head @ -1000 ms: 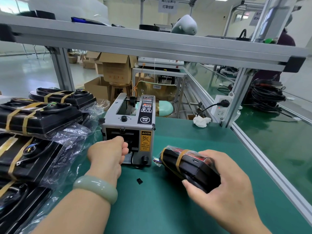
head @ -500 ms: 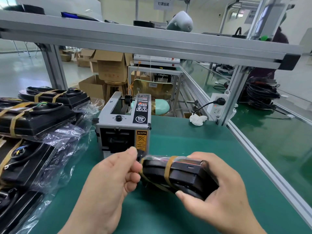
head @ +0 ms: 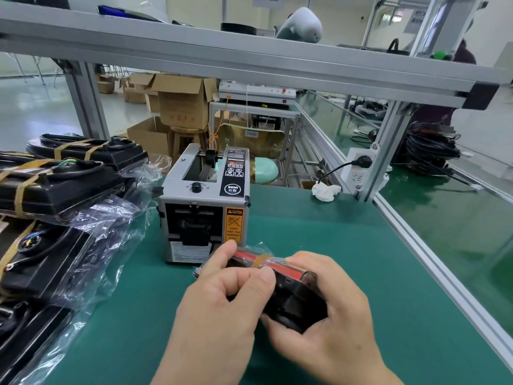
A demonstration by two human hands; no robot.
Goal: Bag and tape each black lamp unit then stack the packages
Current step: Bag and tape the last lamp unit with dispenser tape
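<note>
Two hands share one lamp unit over the green table. I see the left hand curled round its near end, thumb tip by one tan tape strip on the bag, and the right hand gripping it from underneath, fingers wrapped. One tape dispenser stands just beyond the left hand. I count four taped packages piled well left of it.

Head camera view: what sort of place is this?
Probably a factory packing bench: a tape dispenser sits on a green mat, bagged and taped lamp units are stacked at the left, and cardboard boxes stand behind.
</note>
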